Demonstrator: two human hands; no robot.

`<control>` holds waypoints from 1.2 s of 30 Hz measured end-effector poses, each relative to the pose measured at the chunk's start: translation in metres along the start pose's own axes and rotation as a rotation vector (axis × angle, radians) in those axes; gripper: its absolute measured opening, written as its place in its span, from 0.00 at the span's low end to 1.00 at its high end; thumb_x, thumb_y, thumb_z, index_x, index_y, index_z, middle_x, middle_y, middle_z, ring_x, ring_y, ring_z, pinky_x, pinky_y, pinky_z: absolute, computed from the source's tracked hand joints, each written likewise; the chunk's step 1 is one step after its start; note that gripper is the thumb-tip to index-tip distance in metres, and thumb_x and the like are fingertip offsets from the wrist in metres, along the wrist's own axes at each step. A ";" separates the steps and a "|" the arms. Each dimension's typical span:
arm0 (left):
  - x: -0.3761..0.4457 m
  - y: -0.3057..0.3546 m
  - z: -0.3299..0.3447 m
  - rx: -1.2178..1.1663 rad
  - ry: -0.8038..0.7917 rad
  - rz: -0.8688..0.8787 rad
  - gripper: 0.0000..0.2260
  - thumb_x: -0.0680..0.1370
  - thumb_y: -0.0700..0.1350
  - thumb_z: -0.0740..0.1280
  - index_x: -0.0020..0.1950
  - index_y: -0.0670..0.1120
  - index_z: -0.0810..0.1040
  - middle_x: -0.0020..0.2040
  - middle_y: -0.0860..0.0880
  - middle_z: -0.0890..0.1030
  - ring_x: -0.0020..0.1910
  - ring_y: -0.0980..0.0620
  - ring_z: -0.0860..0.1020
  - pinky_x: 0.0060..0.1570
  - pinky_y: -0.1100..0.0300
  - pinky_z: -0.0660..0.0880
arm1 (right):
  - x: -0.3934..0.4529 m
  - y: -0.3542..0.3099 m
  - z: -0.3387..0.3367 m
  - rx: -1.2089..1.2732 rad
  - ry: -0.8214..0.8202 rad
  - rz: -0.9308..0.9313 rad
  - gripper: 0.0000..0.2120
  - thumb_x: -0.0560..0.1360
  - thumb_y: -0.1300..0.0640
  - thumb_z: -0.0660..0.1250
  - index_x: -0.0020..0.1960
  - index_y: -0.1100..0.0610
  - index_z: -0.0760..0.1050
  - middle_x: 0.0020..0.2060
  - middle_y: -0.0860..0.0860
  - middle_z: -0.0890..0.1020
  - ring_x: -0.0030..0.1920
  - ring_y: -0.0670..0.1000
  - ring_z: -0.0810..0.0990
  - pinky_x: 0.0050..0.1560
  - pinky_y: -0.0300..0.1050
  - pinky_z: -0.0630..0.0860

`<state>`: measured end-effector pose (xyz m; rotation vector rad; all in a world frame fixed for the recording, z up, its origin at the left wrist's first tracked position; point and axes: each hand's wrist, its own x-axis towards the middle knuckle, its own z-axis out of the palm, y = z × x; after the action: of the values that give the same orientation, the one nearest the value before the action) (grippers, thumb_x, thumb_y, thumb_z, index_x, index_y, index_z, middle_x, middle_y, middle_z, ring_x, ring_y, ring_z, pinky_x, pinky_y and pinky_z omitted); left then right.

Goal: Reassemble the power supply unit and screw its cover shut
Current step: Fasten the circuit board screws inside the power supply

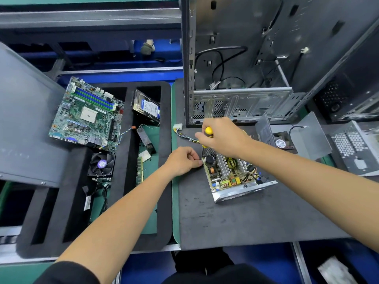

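1. Two hands work at the far-left corner of the open power supply unit (231, 175), which lies on the dark surface (246, 218) with its circuit board exposed.
2. Right hand (223, 137) has its fingers wrapped round a yellow-handled screwdriver (208, 131); the tip is hidden, so a slip could gouge components.
3. Left hand (183, 160) pinches something tiny at the corner, probably a screw; dropped, it could lodge under the heatsinks.
4. The cover (307, 138) lies well apart, not yet fitted.

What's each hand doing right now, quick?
Left hand: fingertips pinched at the corner of the open metal power supply unit; what they pinch cannot be told.
Right hand: gripping the yellow-and-black-handled screwdriver.
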<state>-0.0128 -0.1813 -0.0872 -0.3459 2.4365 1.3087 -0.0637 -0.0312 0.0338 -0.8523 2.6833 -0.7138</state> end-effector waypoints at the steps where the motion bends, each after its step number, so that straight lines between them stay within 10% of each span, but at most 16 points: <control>1: 0.001 0.000 0.001 0.016 -0.003 -0.006 0.08 0.70 0.50 0.75 0.37 0.52 0.77 0.30 0.56 0.75 0.27 0.59 0.71 0.32 0.63 0.68 | 0.000 0.000 0.000 -0.002 0.000 0.002 0.15 0.77 0.47 0.64 0.43 0.60 0.73 0.33 0.56 0.77 0.33 0.58 0.74 0.32 0.49 0.71; 36: 0.004 0.005 0.003 0.117 -0.019 -0.032 0.12 0.68 0.54 0.76 0.35 0.53 0.74 0.31 0.57 0.75 0.31 0.58 0.72 0.34 0.61 0.68 | 0.010 -0.004 0.000 -0.044 -0.063 0.024 0.14 0.78 0.52 0.63 0.42 0.63 0.74 0.29 0.54 0.74 0.30 0.44 0.67 0.30 0.43 0.66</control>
<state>-0.0182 -0.1766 -0.0868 -0.3380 2.4687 1.1451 -0.0695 -0.0399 0.0352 -0.8375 2.6574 -0.6140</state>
